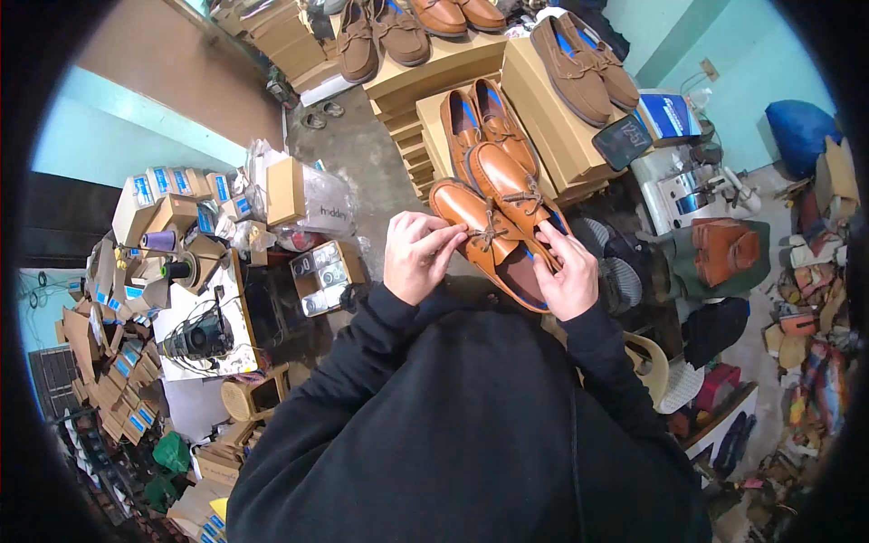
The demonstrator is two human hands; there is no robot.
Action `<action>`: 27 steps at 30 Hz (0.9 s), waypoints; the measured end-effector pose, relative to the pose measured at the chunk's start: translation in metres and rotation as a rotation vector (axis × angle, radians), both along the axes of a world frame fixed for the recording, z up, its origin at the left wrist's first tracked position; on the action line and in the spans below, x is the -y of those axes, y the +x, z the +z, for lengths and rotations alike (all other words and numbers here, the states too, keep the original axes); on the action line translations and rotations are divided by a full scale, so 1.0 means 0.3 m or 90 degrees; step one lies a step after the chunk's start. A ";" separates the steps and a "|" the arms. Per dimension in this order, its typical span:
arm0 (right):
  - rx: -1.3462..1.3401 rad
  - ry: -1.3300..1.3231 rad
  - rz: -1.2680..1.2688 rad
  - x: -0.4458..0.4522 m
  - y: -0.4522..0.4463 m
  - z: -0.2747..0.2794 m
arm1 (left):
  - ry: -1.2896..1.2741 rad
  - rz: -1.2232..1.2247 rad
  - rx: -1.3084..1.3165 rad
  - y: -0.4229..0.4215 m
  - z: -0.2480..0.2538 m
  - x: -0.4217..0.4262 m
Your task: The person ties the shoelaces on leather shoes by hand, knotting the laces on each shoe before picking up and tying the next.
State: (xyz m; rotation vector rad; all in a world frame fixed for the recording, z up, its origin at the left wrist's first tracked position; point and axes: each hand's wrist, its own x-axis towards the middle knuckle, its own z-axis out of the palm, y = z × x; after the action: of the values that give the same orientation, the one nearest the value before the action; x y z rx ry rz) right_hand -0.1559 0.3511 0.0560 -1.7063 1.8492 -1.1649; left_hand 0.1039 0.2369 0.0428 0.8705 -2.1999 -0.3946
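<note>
Two tan leather boat shoes with dark brown laces are in front of me, a left shoe (455, 201) and a right shoe (496, 170), side by side with toes pointing away. My left hand (418, 255) pinches with thumb and fingertips at the bow of a shoelace (490, 237) on the left shoe. Around the inner edges near the openings, my right hand (570, 273) grips the shoes, its thumb by the left one. Another tan pair (504, 131) rests just beyond on a cardboard box (434, 122), partly hidden by the shoes I handle.
More brown shoes (575, 72) stand on stacked boxes at the back. A phone (622, 143) leans beside a white sewing machine (674, 192) on the right. To the left are a white worktable (204, 312), a plastic stool (253, 396) and piled boxes (127, 380). Scraps (810, 335) heap at far right.
</note>
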 end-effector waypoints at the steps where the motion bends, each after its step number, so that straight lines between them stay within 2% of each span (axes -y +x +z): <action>1: 0.000 0.001 0.000 -0.001 -0.001 0.004 | -0.008 -0.002 -0.005 0.000 -0.003 -0.005; 8: 0.033 0.017 -0.013 -0.018 -0.002 0.000 | 0.063 0.017 -0.030 0.007 0.009 -0.040; 20: -0.031 -0.016 -0.004 -0.047 0.003 -0.023 | 0.021 -0.037 0.011 0.010 -0.019 -0.027; 27: -0.067 0.000 0.008 -0.066 -0.004 -0.027 | 0.134 -0.053 0.013 0.013 -0.037 -0.036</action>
State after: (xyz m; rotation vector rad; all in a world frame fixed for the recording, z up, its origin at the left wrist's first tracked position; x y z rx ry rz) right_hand -0.1569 0.3708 0.0480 -1.8088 1.8964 -1.0893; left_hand 0.1080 0.2477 0.0319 0.8988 -2.2475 -0.6706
